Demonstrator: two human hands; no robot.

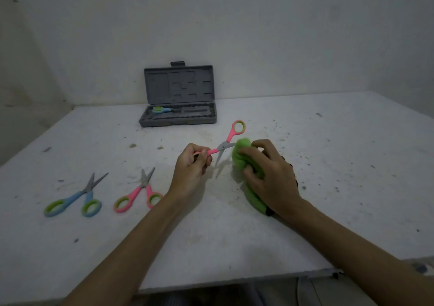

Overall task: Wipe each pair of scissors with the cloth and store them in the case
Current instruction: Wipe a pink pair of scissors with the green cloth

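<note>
The left hand (191, 165) is gripping one pink handle of an opened pair of pink scissors (225, 142), fingers and thumb curled around that handle loop. The scissors are being held above the desk (328, 200), spread wide: the second handle, with its green-lined ring, is pointing up and away towards the far side, while one blade is angling down towards the desk surface and casting a shadow there. The other blade is running right into the green cloth (244, 165).

The right hand (270, 176) is clutching the bunched cloth, fingers curled over it, with the cloth's upper end wrapped about that blade. The lower end of the cloth is trailing back under the wrist and is resting on the desk.

Two further pairs are lying on the desk to the near left, well apart from the hands: blue scissors (75, 200) with green-lined rings at the far left, and a second pink pair (141, 194) just to their right. Both are lying slightly open with blades pointing away.

The grey case (178, 94) is standing open at the far side of the desk against the wall, lid upright. One pair of blue-handled scissors (162, 110) is lying in the left part of its tray.

The desk surface is showing dark specks and smudges throughout.
</note>
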